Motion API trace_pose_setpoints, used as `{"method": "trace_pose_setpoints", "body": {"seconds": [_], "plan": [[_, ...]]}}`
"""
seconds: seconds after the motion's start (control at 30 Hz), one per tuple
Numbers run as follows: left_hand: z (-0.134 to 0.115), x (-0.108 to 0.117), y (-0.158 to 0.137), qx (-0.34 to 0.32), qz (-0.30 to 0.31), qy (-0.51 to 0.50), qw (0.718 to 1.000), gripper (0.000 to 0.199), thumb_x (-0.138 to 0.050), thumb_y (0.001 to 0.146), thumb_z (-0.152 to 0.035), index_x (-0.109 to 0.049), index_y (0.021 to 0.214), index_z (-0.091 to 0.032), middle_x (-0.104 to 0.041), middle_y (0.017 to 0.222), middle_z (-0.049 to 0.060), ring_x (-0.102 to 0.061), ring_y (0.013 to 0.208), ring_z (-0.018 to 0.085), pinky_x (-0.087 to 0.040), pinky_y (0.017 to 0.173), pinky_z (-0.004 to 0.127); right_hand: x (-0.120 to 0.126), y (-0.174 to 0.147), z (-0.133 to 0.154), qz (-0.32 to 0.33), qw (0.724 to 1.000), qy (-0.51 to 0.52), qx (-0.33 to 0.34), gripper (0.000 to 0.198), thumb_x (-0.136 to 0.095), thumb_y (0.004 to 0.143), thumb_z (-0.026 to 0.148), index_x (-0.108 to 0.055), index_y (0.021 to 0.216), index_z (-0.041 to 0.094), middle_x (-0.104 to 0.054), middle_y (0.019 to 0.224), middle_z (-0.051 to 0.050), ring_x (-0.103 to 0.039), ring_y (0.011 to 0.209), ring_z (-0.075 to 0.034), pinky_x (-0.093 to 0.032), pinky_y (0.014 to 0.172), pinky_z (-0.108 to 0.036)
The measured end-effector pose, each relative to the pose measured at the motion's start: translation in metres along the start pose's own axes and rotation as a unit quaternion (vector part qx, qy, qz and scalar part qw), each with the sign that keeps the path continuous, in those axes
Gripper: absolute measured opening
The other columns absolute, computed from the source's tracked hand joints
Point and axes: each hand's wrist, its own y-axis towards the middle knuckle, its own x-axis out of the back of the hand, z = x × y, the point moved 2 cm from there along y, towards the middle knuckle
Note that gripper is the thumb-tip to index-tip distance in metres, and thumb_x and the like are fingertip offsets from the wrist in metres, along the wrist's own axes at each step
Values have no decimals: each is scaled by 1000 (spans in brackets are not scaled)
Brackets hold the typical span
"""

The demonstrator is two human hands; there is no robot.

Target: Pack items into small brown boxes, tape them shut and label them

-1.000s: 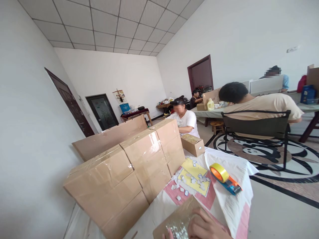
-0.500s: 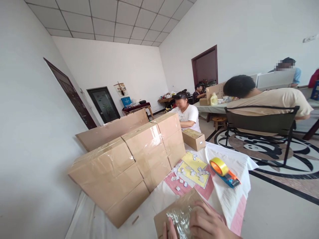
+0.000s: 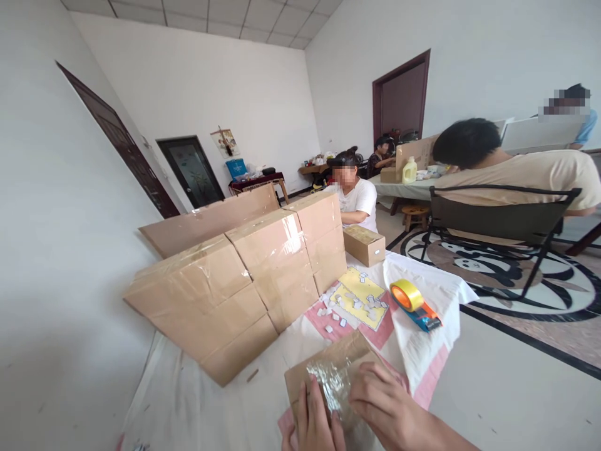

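Note:
Close in front of me lies a cardboard box (image 3: 300, 380) with shiny clear packing tape (image 3: 335, 385) across its top. My left hand (image 3: 315, 418) rests on the near left part of the top, fingers stretched out and lying on the tape. Over the right side of the same box, my right hand (image 3: 382, 401) has its fingers bent and pressed together at the taped surface. Whatever is under those fingertips is hidden. Beyond the box, to the right, a tape dispenser (image 3: 425, 316) carries a roll of yellow tape (image 3: 407, 294) with an orange core.
Stacked cardboard boxes (image 3: 256, 275) stand to the left. Small white labels (image 3: 328, 312) are scattered on a yellow sheet (image 3: 361, 288). Farther back are a small carton (image 3: 364, 244) and a person in a white shirt (image 3: 359, 197). Another person sits in a chair (image 3: 502, 216) on the right.
The view has tilted down, so more of both hands shows. My left hand's fingers now reach farther over the box top. My right hand stays bent at the tape.

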Motion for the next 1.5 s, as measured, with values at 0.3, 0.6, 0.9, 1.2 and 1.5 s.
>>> {"method": "trace_pose_setpoints", "body": {"seconds": [0.3,0.6,0.9,1.2,1.5], "plan": [[-13,48,14,-42,124,-15,991,48,-33,104,-28,-39,150,-20,-56,149,10,-49,139,21,-36,98,46,19,11,-4,-3,973,137,-186,13,-51,98,16,-60,104,22,-65,101,-10,-62,96,-22,-53,85,-42],[-16,50,14,-29,146,-28,989,49,-32,104,-29,-35,152,-21,-52,154,6,-46,142,19,-34,100,45,2,41,-41,128,824,363,-416,18,-60,93,33,-47,95,22,-59,80,1,-61,75,-14,-52,69,-28],[-14,48,12,-29,141,-38,989,51,-30,104,-31,-33,154,-20,-52,152,10,-46,141,22,-33,102,44,-14,54,-44,245,881,281,-292,16,-56,90,18,-48,104,21,-65,86,0,-58,70,-13,-47,64,-26],[-10,45,8,-70,77,-61,993,46,-39,102,-29,-44,148,-32,-51,154,3,-49,140,21,-20,112,47,-27,44,-48,258,923,154,-239,17,-56,92,16,-52,108,20,-65,85,-1,-60,82,-18,-45,81,-33],[-6,40,1,-110,31,-78,990,30,-53,96,-32,-67,122,-38,-53,152,7,-52,136,26,-19,112,53,-24,46,-39,298,923,90,-224,10,-53,97,20,-50,106,20,-69,91,-4,-61,85,-21,-43,77,-32]]}}
